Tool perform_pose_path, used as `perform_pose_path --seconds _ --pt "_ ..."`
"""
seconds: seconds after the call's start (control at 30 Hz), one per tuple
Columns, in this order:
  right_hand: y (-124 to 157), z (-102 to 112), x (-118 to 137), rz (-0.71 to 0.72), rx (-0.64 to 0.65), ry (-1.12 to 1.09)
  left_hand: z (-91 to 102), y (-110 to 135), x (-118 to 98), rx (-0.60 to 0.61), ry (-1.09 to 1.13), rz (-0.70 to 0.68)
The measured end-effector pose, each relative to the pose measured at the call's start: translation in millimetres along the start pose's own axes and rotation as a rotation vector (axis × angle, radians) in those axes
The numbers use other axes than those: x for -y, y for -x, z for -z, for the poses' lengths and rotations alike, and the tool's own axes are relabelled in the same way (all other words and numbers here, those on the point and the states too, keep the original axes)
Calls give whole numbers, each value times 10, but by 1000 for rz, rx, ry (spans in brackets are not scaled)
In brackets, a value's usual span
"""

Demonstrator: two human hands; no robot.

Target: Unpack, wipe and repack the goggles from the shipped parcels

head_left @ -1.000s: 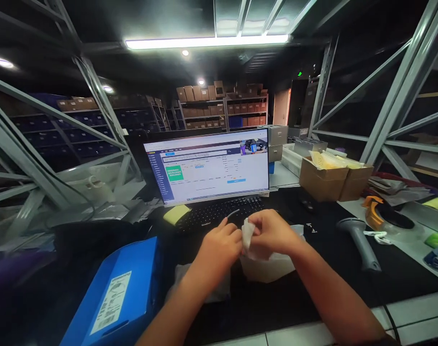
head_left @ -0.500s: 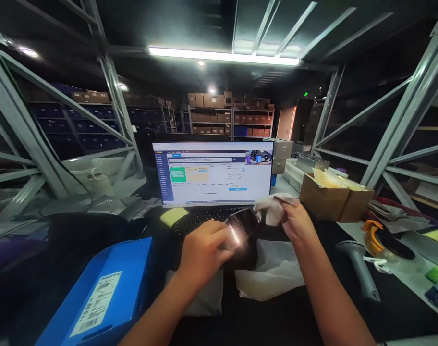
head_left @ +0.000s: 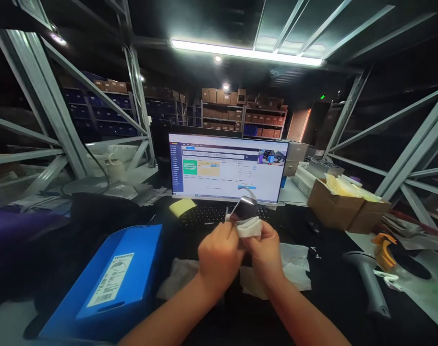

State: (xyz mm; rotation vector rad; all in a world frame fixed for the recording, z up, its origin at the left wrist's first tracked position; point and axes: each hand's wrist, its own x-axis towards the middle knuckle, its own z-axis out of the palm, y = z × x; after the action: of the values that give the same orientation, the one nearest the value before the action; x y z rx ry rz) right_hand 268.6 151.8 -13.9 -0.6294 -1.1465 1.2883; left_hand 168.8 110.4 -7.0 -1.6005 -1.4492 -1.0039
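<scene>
My left hand (head_left: 220,252) is closed round the lower left of a dark, glossy flat panel (head_left: 244,207), which looks like a phone-sized screen. My right hand (head_left: 266,247) pinches a soft white wrap (head_left: 249,228) that lies across the panel's lower end. Both hands meet in front of the keyboard (head_left: 208,222); the panel's lower part is hidden by the wrap and fingers. Beneath my forearms, translucent white sheets lie on the black mat, one sheet (head_left: 294,262) to the right and another (head_left: 179,276) to the left.
A lit monitor (head_left: 226,182) stands behind the keyboard, with a yellow pad (head_left: 183,207) at its left. A blue labelled bin (head_left: 132,283) sits at left. On the right are a barcode scanner (head_left: 370,281), an orange tape dispenser (head_left: 384,252) and a cardboard box (head_left: 334,204).
My right hand has brought the white wrap left and down onto the panel's lower end. My hands are now together, the panel is tilted up, and the whole view has shifted.
</scene>
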Motion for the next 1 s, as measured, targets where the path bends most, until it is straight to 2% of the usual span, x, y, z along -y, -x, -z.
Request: perform_pose_path --seconds 0.1,0.23,0.33,0.4,0.57,0.63,0.7,0.8,0.9,1.0 --pt "19 -24 26 -67 -72 -94 -51 64 -50 -82 35 -72" --pt "-88 80 228 -121 -88 -245 -106 148 -100 -158 136 -173" --pt "-215 211 368 -90 -76 -292 -86 176 -151 -126 176 -245" --pt "-243 241 371 -76 -87 -289 -44 165 -165 -73 156 -245" --pt "-61 45 99 -98 -103 -201 96 73 -70 89 37 -123" --pt "-10 -13 43 -134 -78 -142 129 41 -25 97 0 -87" --pt "-39 20 88 -162 -45 -152 132 29 -11 97 -9 -93" --pt "-195 213 280 -168 -20 -272 97 60 -54 80 74 -216" --pt "-309 383 435 -131 -54 -322 70 104 -116 15 159 -331" --pt "-249 361 413 -69 -111 -269 93 82 -110 43 152 -291"
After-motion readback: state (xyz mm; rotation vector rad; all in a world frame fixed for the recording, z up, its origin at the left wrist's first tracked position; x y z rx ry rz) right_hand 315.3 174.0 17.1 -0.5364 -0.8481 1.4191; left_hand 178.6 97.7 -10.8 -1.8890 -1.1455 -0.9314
